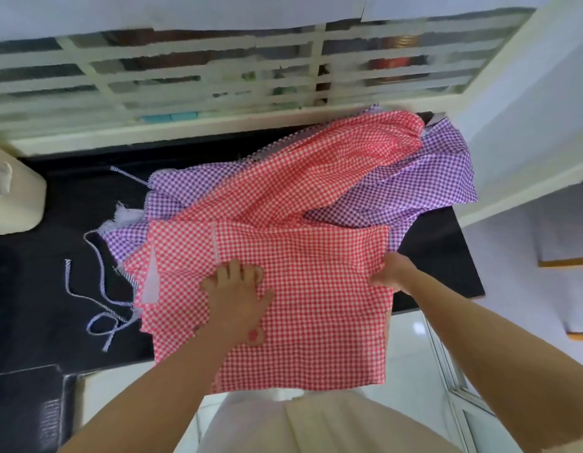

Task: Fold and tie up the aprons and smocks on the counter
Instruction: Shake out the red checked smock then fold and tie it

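We see a red gingham smock point(300, 256) spread across the middle of the frame. Its lower part lies flat as a squarish folded panel that runs past the near edge of the black counter point(38, 289) and hangs over it. Its upper part trails in a loose, rumpled band toward the upper right.

The left hand point(237, 295) lies on this panel a little left of centre. We see it flat and opened out, fingers spread and pressing down on the cloth, with nothing gripped.

The right hand point(393, 273) is at the panel's right edge. We see its fingers curled round that edge, holding the red cloth, with the fingertips hidden behind the fabric.

Under the red smock lies a purple gingham smock point(424, 178). It shows at the panel's upper left and bunches up at the upper right, against a white wall point(528, 125).

A thin striped cord point(67, 276) trails loose over the counter at the left of the frame, ending in a loop near the panel's lower left corner. We cannot tell which garment it belongs to.

At the far left edge we see part of a cream container point(12, 191) on the counter. Across the top runs a white window grille point(185, 70), blurred. Pale floor tiles point(407, 354) show at the lower right.
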The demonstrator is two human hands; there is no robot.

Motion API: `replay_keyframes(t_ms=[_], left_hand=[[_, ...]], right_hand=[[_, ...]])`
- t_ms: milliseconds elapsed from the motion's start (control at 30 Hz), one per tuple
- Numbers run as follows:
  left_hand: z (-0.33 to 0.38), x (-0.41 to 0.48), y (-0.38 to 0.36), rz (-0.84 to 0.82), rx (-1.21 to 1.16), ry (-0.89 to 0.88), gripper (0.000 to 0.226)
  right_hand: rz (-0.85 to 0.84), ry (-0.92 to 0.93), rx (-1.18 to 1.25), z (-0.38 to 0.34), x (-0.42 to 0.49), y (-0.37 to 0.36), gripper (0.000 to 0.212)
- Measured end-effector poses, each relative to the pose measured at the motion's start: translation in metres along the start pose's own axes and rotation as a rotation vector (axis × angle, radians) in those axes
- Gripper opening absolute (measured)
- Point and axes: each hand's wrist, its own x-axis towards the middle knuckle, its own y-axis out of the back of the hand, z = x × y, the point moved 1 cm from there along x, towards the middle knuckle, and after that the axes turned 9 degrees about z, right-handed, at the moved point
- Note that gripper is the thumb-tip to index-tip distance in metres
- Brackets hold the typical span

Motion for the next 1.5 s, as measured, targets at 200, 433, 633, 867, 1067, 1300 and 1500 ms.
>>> replay_keyframes(t_ms=[200,433,633,867,1067,1300,1500], left_hand=[[-0.003,0.047,-0.001,-0.186,-0.133,0.052,0.075],[0.021,0.070,0.007,-0.181,-0.137,0.059,0.084],[0.032,0.088,0.013,-0.307,-0.134,0.164,0.087],[0.053,0.119,0.023,-0.397,-0.028,0.288,0.105],[0.053,0.116,0.016,-0.365,-0.071,0.312,0.108],[0.046,0.123,0.017,-0.322,-0.143,0.306,0.107],[0.034,0.127,0.033,-0.064,0.026,0.311,0.084]], right_hand=[[-0.116,-0.081,0.052,-0.002,0.015,0.031,0.055],[0.475,0.112,0.362,-0.036,0.077,0.113,0.030],[0.702,0.157,0.563,-0.076,0.121,0.161,0.069],[0.693,0.054,0.093,-0.091,0.170,0.195,0.045],[0.810,0.222,0.142,-0.092,0.157,0.211,0.036],[0.655,0.672,0.705,-0.099,0.077,0.248,0.010],[0.181,0.785,0.600,-0.080,0.001,0.244,0.012]])
